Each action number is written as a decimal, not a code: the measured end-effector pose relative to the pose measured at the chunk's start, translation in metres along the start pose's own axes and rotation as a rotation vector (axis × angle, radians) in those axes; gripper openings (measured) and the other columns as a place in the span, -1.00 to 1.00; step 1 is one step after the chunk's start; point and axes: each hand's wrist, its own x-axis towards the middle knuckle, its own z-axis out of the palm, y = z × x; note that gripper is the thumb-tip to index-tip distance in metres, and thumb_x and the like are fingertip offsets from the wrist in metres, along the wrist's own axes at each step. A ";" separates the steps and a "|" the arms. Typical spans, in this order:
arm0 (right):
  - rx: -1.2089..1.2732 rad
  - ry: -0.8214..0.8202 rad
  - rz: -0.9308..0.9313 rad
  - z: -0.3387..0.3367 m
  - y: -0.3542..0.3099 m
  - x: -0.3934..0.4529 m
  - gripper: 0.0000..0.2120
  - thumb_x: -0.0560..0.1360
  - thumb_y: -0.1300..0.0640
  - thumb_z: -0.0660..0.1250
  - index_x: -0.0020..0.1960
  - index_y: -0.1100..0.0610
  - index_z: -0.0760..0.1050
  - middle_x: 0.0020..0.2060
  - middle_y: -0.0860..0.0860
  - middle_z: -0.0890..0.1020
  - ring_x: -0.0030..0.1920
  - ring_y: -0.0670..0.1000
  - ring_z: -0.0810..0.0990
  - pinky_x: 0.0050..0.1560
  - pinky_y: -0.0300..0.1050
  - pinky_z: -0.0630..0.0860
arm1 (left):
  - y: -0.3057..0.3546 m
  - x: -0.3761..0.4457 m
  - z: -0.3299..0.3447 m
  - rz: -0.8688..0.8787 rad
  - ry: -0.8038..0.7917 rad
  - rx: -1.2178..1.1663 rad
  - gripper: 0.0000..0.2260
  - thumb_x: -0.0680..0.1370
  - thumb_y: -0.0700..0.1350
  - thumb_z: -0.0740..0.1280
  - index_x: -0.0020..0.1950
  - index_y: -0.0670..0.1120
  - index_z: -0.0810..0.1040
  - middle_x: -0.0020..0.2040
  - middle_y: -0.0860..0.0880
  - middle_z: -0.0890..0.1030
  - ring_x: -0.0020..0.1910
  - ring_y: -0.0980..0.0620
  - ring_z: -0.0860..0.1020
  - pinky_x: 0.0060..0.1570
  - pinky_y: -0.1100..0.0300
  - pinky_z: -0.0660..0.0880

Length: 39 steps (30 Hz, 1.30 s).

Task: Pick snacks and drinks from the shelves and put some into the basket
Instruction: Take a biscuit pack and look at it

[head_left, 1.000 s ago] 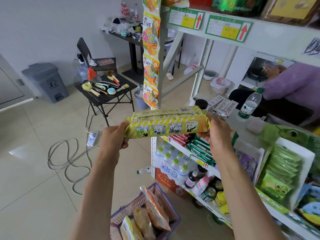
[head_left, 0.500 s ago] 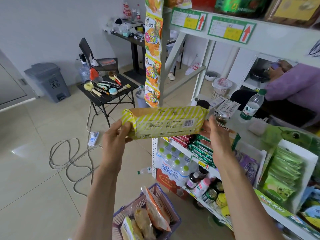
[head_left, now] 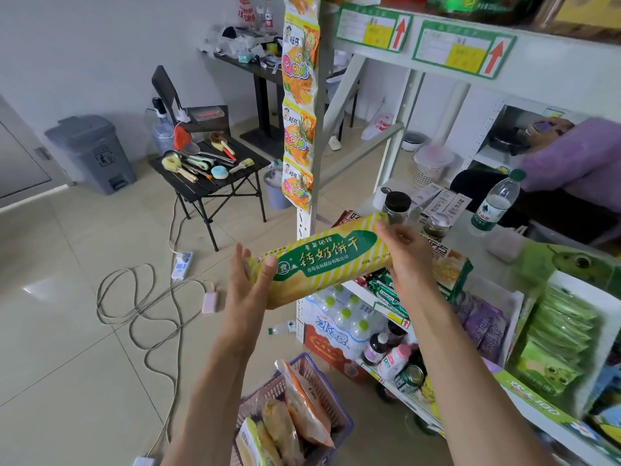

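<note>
Biscuit pack (head_left: pixel 322 260): you hold this long yellow-and-green pack at the centre of the frame, its right end tilted higher, printed face toward you.
Left hand (head_left: pixel 247 284): your thumb presses the pack's lower-left end, fingers straight behind it.
Right hand (head_left: pixel 408 253): your fingers curl round the upper-right end.
Basket (head_left: pixel 336 401): purple, bottom centre, directly below the pack, already holding snack bags (head_left: pixel 302 408).
Shelves (head_left: pixel 379 294): right of frame, stocked with bottles and packets.
</note>
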 end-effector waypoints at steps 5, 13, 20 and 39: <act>0.093 -0.039 -0.039 0.011 0.007 0.015 -0.62 0.21 -0.14 0.62 -0.20 0.06 0.57 -0.16 0.17 0.59 -0.09 0.14 0.55 0.13 0.25 0.50 | 0.000 0.004 -0.004 -0.268 -0.160 -0.358 -0.73 0.64 -0.19 0.21 0.24 -0.36 0.41 0.13 -0.27 0.63 -0.08 -0.10 0.69 -0.15 0.06 0.63; 0.028 -0.200 -0.019 0.026 0.021 0.041 -0.78 0.45 0.01 0.49 -0.07 0.12 0.54 -0.22 0.01 0.62 -0.14 0.01 0.59 -0.07 -0.10 0.51 | -0.014 0.036 -0.044 -0.338 -0.458 -0.122 -0.20 0.16 0.20 0.64 0.22 -0.26 0.57 0.11 -0.22 0.66 -0.03 -0.08 0.64 -0.01 0.02 0.62; -0.206 -0.103 -0.088 0.034 0.043 0.079 -0.80 0.57 0.13 0.34 0.15 0.17 0.59 -0.01 0.09 0.69 -0.02 0.08 0.67 0.02 -0.07 0.63 | -0.017 0.049 -0.021 -0.067 -0.242 -0.027 -0.62 0.42 -0.24 0.52 0.19 -0.17 0.51 0.00 -0.12 0.70 -0.05 -0.07 0.67 -0.12 0.16 0.58; -1.286 -0.076 -0.391 0.036 0.114 0.105 -0.65 0.52 0.32 0.26 0.28 0.12 0.50 0.26 0.08 0.50 0.26 0.13 0.44 0.21 0.03 0.51 | -0.092 0.148 0.116 0.223 0.244 0.207 -0.48 0.31 -0.32 0.58 0.25 -0.15 0.58 0.04 -0.08 0.37 -0.02 0.00 0.46 0.00 0.35 0.45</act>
